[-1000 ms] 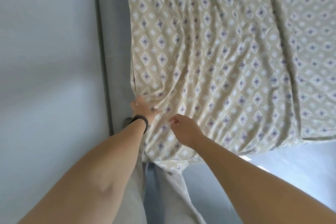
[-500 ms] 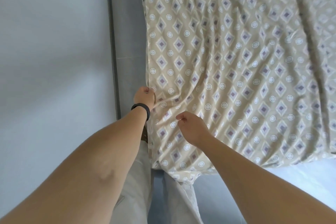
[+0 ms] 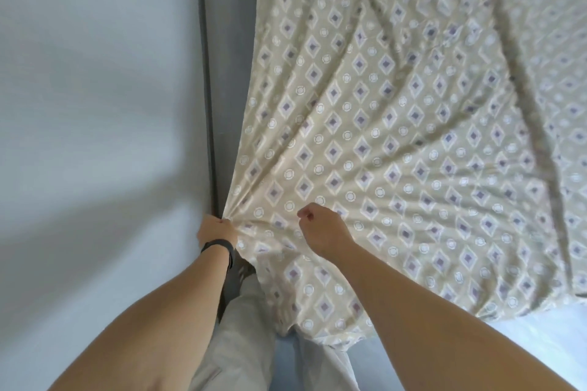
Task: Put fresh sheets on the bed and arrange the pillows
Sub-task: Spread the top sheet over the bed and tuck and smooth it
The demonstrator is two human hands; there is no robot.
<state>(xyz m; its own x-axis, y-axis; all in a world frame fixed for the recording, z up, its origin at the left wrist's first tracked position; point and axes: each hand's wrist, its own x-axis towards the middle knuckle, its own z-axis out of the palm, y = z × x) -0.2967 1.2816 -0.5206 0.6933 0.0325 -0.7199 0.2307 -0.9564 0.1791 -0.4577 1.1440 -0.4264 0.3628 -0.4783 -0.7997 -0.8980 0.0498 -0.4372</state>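
Nearest the camera, both forearms reach out over the pale trousers (image 3: 241,340) toward the patterned sheet (image 3: 381,124). The left hand (image 3: 217,228), black band (image 3: 219,246) on the wrist, has its grip bunched tight on the sheet's left edge, right beside the dark strip at the foot of the wall (image 3: 95,105). Creases fan out from that grip, up and to the right. The right hand (image 3: 324,227) sits just right of the left one, on top of the cloth, fingers curled in, but I can't tell if it's actually pinching fabric. Beyond the hands the sheet runs away and rightward over the bed, so its long stretch lies ahead of the left grip. I'd say the left hand does the pulling here.
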